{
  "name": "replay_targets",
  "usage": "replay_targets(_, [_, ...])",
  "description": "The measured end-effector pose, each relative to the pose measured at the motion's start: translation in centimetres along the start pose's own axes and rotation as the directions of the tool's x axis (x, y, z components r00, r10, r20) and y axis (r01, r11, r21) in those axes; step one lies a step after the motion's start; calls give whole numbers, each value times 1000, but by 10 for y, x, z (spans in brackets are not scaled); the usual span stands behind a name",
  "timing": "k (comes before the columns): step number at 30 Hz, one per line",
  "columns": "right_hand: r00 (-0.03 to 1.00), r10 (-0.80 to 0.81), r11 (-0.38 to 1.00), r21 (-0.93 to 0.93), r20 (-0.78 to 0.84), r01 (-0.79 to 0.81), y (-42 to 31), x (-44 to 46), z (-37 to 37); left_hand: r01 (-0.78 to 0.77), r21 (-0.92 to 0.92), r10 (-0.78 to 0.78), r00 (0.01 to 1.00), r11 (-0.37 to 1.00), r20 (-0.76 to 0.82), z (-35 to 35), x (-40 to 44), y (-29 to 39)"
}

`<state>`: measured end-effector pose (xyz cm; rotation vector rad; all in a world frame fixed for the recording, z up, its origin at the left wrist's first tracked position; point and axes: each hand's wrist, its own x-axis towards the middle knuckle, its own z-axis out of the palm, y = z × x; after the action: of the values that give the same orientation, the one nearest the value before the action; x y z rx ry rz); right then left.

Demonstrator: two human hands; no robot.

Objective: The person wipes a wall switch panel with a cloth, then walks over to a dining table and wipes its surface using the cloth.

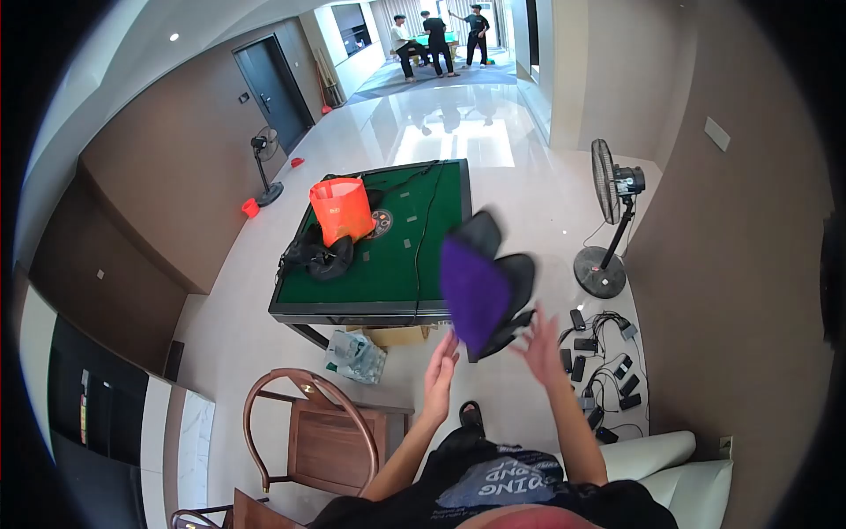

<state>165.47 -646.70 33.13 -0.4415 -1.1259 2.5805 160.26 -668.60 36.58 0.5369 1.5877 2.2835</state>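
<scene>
A purple and black item (476,286) with several dark flaps is in front of me, at the near right corner of the green-topped table (397,278). It is blurred by motion. My left hand (441,370) is just below its lower left edge, fingers stretched out and pointing up. On its lower right side is my right hand (540,339), fingers spread and slightly blurred. Neither hand is wrapped round the item; whether the fingertips touch it I cannot tell. An orange bag (341,212) and a black bag (324,256) lie on the table's left part.
A wooden armchair (330,445) stands at the lower left, beside a plastic bag (356,356) under the table edge. On the right are a standing fan (608,220), several black adapters with cables (604,370) and a pale sofa (652,467). Three people are far back.
</scene>
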Motion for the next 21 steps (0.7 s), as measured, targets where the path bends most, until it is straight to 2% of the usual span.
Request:
replay_targets(1, [998,-40,990,140,40,34,-29,28,18,-57,23,57,998,998,-2,11,24,9])
replay_targets(3, [985,-168,923,355,35,145,-53,99,8,-49,67,50,999,997,-16,15,67,-3])
replay_targets(4, [980,-200,900,392,-20,192,-61,136,-5,-8,59,11,999,998,-39,14,89,-16])
replay_targets(5, [973,-222,897,378,-67,231,-67,166,-24,105,100,-104,994,989,-20,9,109,-33])
replay_targets(6, [965,-237,914,310,-114,261,-70,194,-44,214,144,-215,977,966,-3,2,123,-51])
replay_targets(7, [953,-260,939,188,-154,287,-72,217,-64,245,139,-245,969,959,-18,-6,133,-71])
replay_targets(8, [938,-305,952,-13,-162,307,-70,235,-82,359,166,-360,933,918,-27,-14,147,-91])
replay_targets(9, [899,-420,842,-421,-122,337,-68,249,-95,462,193,-464,885,866,-34,-23,161,-112])
replay_targets(10, [823,-565,302,-912,63,277,-59,259,-109,514,223,-504,857,828,-105,-28,174,-135])
replay_targets(11, [750,-590,-222,-953,300,206,-51,272,-116,535,217,-522,845,817,-115,-41,186,-169])
replay_targets(12, [726,-531,-470,-865,438,178,-37,288,-122,585,262,-547,811,767,-210,-57,197,-207])
replay_targets(13, [706,-450,-655,-740,546,155,-18,306,-126,633,300,-557,773,714,-304,-66,212,-239])
replay_targets(14, [762,-337,-751,-646,553,137,3,329,-124,593,313,-464,791,742,-399,-69,229,-265])
replay_targets(15, [967,62,-760,-617,245,205,16,362,-108,549,335,-357,796,766,-489,-69,252,-287])
replay_targets(16, [989,121,-682,-717,84,144,48,394,-122,555,435,-290,792,709,-538,-70,279,-302])
replay_targets(17, [986,144,-705,-690,84,162,82,428,-129,578,487,-293,788,655,-541,-68,313,-311])
replay_targets(18, [981,180,-725,-663,75,184,118,453,-138,514,608,-213,840,606,-498,-63,349,-314])
replay_targets(19, [987,161,-736,-666,2,121,162,483,-147,447,717,-142,884,534,-445,-62,384,-317])
replay_targets(20, [979,-199,-565,-811,-41,-149,244,519,-168,454,726,-135,881,517,-454,-64,428,-326])
replay_targets(21, [843,-533,-251,-936,-79,-247,324,556,-190,359,843,5,919,400,-393,-63,460,-336])
